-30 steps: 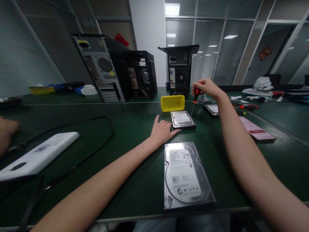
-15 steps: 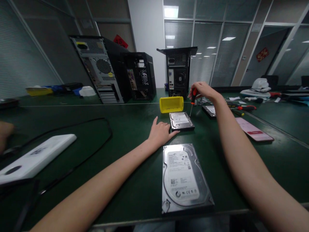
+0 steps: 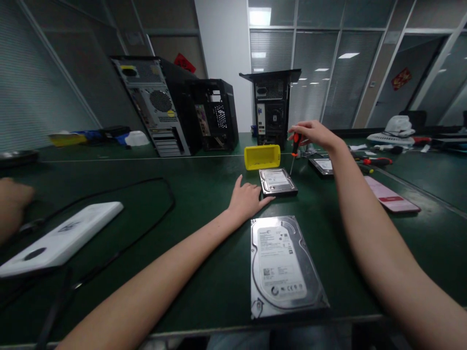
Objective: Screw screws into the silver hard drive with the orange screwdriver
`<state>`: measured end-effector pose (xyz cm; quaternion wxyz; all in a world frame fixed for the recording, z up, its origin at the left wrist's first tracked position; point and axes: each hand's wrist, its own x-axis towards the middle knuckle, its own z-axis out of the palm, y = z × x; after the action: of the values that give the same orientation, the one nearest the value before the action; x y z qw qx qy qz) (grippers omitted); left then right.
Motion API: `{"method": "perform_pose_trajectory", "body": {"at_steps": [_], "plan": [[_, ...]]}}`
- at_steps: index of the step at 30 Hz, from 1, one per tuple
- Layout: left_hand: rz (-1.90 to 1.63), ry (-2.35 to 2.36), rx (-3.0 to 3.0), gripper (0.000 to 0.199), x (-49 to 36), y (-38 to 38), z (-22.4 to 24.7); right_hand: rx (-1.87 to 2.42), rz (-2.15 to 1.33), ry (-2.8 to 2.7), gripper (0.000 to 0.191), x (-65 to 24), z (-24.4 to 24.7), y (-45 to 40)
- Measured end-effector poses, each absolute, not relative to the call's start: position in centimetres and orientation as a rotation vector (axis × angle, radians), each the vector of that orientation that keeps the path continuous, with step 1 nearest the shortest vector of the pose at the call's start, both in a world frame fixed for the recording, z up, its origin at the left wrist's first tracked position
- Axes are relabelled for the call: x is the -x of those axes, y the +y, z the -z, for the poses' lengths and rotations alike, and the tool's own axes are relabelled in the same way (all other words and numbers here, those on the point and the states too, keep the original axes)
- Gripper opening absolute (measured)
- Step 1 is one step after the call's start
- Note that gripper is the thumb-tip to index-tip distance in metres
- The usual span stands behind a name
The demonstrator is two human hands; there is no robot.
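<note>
The left hand (image 3: 243, 200) lies low on the green table (image 3: 204, 194), with its fingers spread. It is at the left front corner of the far drive (image 3: 278, 182): the fingers are at the left side of this drive, and the thumb points along its front edge. How firmly the hand presses, one cannot tell.

The right hand (image 3: 308, 133) is bent down from above and pinches the handle of a screwdriver (image 3: 296, 145), red and black. The shaft goes down, a little tilted, and its tip is at the right edge of the far drive; whether it touches a screw is too small to tell.

The far drive lies flat, label up, just in front of a yellow box (image 3: 261, 157). Nearer to the person, between the two forearms, lies the near drive (image 3: 279, 262), also with its label up. A third drive (image 3: 324, 166) is partly hidden behind the right arm, and a pink phone (image 3: 394, 197) lies to the right of this arm. To the left there are a white case (image 3: 69, 233) and a black cable (image 3: 117, 255). At the left border, another person's hand (image 3: 13, 206) shows, blurred.
</note>
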<state>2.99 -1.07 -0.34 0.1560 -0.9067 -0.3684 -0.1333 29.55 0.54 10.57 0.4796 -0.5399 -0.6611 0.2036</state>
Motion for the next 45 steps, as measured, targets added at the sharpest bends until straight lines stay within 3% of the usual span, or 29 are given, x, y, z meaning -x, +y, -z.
{"method": "perform_pose_trajectory", "body": {"at_steps": [4, 10, 17, 32, 45], "plan": [[0.398, -1.024, 2.6, 0.065, -3.0, -1.2, 0.2, 1.244, -0.429, -1.656, 0.034, -29.4, -10.1, 0.7], [0.413, -1.003, 2.591, 0.062, -3.0, -1.1, 0.2, 1.202, -0.37, -1.637, 0.023, -29.7, -9.6, 0.9], [0.412, -1.011, 2.628, 0.064, -3.0, -1.2, 0.0, 1.277, -0.601, -1.584, 0.02, -29.7, -9.6, 0.5], [0.395, -1.015, 2.633, 0.069, -2.9, -1.5, -0.2, 1.289, -0.776, -1.51, 0.038, -29.2, -10.0, 0.3], [0.418, -1.0, 2.636, 0.066, -2.9, -1.4, -0.1, 1.219, -0.747, -1.536, 0.021, -29.5, -10.5, 0.1]]}}
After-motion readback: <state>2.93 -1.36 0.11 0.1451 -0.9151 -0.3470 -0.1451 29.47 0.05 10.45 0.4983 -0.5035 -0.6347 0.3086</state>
